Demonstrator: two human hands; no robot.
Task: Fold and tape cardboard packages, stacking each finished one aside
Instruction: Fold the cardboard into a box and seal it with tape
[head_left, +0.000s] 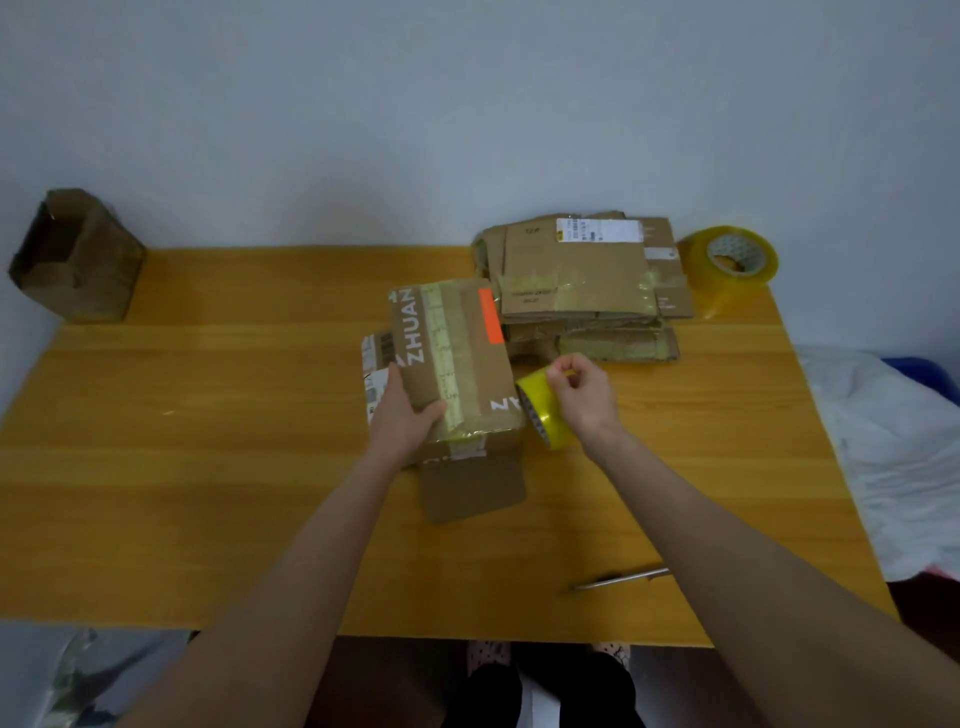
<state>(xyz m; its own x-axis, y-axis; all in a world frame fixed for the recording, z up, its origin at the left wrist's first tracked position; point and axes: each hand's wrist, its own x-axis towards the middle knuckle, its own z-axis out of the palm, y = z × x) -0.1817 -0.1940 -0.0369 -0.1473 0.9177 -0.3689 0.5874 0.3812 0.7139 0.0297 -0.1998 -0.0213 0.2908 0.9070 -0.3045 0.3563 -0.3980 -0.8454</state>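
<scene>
The left hand (405, 410) grips the near left corner of the package (457, 353), thumb on top. The right hand (584, 395) pinches the rim of the yellow tape roll (545, 415), which stands on edge just right of the package. The package lies on the table (208, 467) with its long axis pointing away from the person and 1 flap (472, 488) open toward them. Behind it sits a stack (582, 286) of taped packages. At the far left, an open box (72, 254) is too dark inside to show any contents.
</scene>
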